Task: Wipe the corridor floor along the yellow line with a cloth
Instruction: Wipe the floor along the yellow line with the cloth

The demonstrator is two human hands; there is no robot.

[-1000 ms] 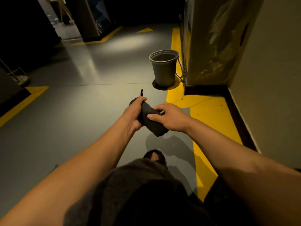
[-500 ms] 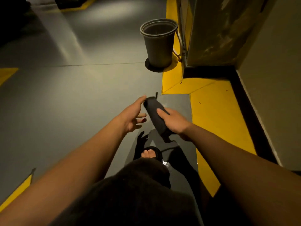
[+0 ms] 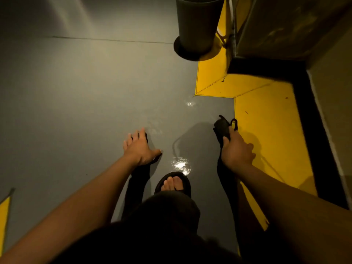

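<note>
Gripping the dark cloth (image 3: 223, 128) alone now, the right hand (image 3: 237, 153) has its fingers curled round it at the edge of the yellow line (image 3: 266, 119); whether the cloth touches the floor (image 3: 76, 92) I cannot tell. A second ago both hands held it together. Since then the left hand (image 3: 140, 147) has let go and spreads its straight fingers low over the grey floor, well apart from the cloth. Ahead stands the bucket (image 3: 198, 25), nearer the top edge than before, its inside out of view.
</note>
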